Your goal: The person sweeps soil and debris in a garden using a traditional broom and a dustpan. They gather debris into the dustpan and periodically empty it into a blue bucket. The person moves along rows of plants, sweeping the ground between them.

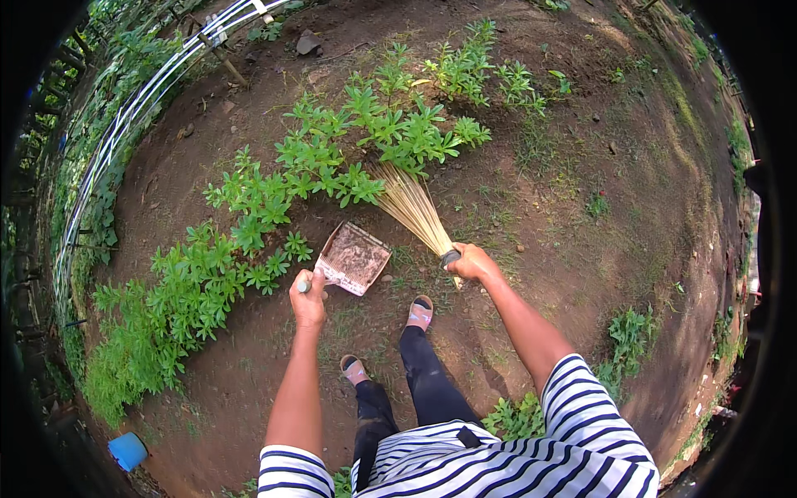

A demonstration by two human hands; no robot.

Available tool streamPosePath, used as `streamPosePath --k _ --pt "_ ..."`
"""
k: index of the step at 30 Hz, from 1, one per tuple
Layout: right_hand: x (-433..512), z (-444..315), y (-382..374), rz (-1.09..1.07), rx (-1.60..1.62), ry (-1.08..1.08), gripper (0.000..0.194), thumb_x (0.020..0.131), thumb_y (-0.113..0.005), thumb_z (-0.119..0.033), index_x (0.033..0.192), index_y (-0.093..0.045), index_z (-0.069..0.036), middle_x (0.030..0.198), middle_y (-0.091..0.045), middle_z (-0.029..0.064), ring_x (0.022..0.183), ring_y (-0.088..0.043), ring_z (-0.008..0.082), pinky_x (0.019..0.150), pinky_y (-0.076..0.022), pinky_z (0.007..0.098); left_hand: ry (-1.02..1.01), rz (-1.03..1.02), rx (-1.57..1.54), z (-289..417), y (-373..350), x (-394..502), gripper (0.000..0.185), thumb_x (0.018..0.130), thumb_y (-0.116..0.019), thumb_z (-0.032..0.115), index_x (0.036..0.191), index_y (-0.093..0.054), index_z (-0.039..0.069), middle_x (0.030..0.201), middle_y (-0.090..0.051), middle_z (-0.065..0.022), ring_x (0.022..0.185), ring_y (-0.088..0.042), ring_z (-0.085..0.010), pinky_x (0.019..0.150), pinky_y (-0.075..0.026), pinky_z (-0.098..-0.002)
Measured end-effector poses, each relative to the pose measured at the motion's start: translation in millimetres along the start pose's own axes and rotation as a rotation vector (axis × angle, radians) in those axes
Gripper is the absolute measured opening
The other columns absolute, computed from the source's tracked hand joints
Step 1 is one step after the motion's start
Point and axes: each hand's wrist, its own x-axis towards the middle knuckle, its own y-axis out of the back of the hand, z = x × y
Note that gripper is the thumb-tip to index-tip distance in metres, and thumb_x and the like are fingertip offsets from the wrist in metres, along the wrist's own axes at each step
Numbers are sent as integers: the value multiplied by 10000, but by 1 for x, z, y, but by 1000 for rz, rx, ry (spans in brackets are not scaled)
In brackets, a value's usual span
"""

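My left hand point(308, 299) is closed around the handle of a dirty dustpan point(355, 256), which is held over the soil just in front of my feet. Dark dirt coats the pan's inside. In my right hand point(472, 261) is the bound end of a stick broom point(414, 208), gripped at its dark binding. The broom's bristles fan away from me, and their tips reach under the leaves of a green plant point(398, 134). A gap separates the broom from the dustpan.
A row of leafy plants point(187, 286) curves from the lower left to the top centre. White pipes or rails point(134, 106) run along the left fence. A blue container point(127, 451) lies at lower left, and a rock point(308, 42) near the top. Low weeds point(629, 339) grow at right.
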Motion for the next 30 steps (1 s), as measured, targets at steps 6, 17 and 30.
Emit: streamPosePath --k 6,17,30 --pt "35 8 -34 -289 -327 -3 624 640 -634 -291 1170 -478 -1 959 -607 207 933 -586 311 781 -469 365 83 32 16 -1 -3 14 389 796 -600 367 601 -398 98 616 -420 19 544 -404 -80 457 -392 -235" --pt "-39 60 55 -168 354 2 567 660 -670 -191 1186 -498 -67 871 -628 62 765 -578 131 718 -438 267 -7 51 116 9 -28 36 364 798 -614 211 590 -364 47 537 -349 18 518 -299 -89 464 -287 -274" --pt "-48 11 -42 -125 668 123 782 626 -719 -164 1285 -350 39 1161 -524 124 1013 -504 144 877 -384 258 3 41 25 -8 -1 23 377 784 -626 288 590 -393 63 530 -384 19 453 -357 -73 412 -314 -257"
